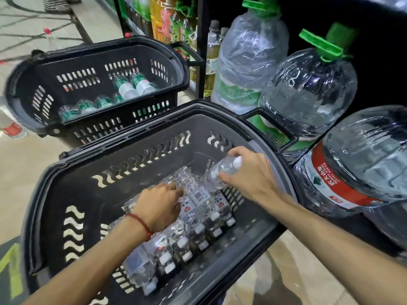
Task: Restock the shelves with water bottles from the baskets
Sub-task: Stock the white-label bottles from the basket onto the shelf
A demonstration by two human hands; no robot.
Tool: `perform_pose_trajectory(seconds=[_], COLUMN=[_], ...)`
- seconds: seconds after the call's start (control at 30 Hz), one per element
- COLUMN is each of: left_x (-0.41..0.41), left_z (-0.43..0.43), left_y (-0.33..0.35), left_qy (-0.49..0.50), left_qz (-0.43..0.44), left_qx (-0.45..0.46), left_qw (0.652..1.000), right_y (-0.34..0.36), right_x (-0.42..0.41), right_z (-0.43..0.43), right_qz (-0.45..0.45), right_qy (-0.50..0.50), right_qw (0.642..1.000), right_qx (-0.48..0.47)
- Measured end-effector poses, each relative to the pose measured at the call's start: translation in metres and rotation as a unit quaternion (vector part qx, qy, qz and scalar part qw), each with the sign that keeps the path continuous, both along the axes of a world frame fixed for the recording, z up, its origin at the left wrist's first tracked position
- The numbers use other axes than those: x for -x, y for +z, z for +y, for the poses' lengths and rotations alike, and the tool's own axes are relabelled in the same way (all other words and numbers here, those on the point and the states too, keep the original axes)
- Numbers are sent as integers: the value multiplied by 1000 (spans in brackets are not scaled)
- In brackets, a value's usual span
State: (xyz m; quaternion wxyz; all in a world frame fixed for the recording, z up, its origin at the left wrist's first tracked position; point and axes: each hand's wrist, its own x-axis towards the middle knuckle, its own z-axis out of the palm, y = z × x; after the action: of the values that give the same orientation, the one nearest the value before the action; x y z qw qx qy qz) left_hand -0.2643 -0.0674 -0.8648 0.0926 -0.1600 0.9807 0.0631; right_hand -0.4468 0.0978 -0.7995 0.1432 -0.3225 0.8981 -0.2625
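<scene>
Still picking: right hand (248,172) grips a bottle (223,169) at the basket's (136,139) far-right corner, left hand (161,205) clutches a second bottle (187,208) mid-pile. Next, probably lift both shelfward.

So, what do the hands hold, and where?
Right hand: a small water bottle, gripped at its shoulder below the cap. Left hand: on bottles in the basket; a grip cannot be told.

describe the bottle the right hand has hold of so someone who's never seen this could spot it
Look in the nearer, grey basket, at its far right corner. There the right hand grips one small clear bottle with a white cap. It alone is tipped up, cap raised, while the other bottles lie flat in rows.
</scene>
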Motion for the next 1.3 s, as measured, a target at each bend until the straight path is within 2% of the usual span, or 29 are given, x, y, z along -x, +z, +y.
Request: perform_pose_trajectory(seconds=[0.23, 0.43, 0.67, 0.87, 1.07, 1.13, 1.2, 1.3], left_x=[82, 125, 148, 124, 118, 113, 105, 92], left_z=[-27, -12, -25, -29, -29, -32, -30, -16], left_y=[-46, -66, -69, -86, -64, -48, -27, 18], left_qy=[-105, -231, -256, -210, -98, -47, -2, 48], left_qz=[-60, -236, -266, -187, -20, 29, 66, 107], left_qx=[-10, 71, 74, 38, -71, -177, -281, -375], left_qw=[993, 941, 926, 959, 992, 983, 957, 919], right_y=[18, 15, 16, 18, 42, 49, 58, 74], right_x=[-7, 0, 5, 0, -1, -1, -2, -3], right_z=[33, 41, 51, 54, 57, 59, 62, 68], right_qz=[-33, -68, -111, -138, -151, -131, -102, -96], right_qy=[-40, -45, -96, -109, -101, -78, -60, -57], right_qw=[989, 987, 969, 944, 922, 930, 943, 943], right_qx=[136, 138, 200, 278, 341, 334, 311, 315])
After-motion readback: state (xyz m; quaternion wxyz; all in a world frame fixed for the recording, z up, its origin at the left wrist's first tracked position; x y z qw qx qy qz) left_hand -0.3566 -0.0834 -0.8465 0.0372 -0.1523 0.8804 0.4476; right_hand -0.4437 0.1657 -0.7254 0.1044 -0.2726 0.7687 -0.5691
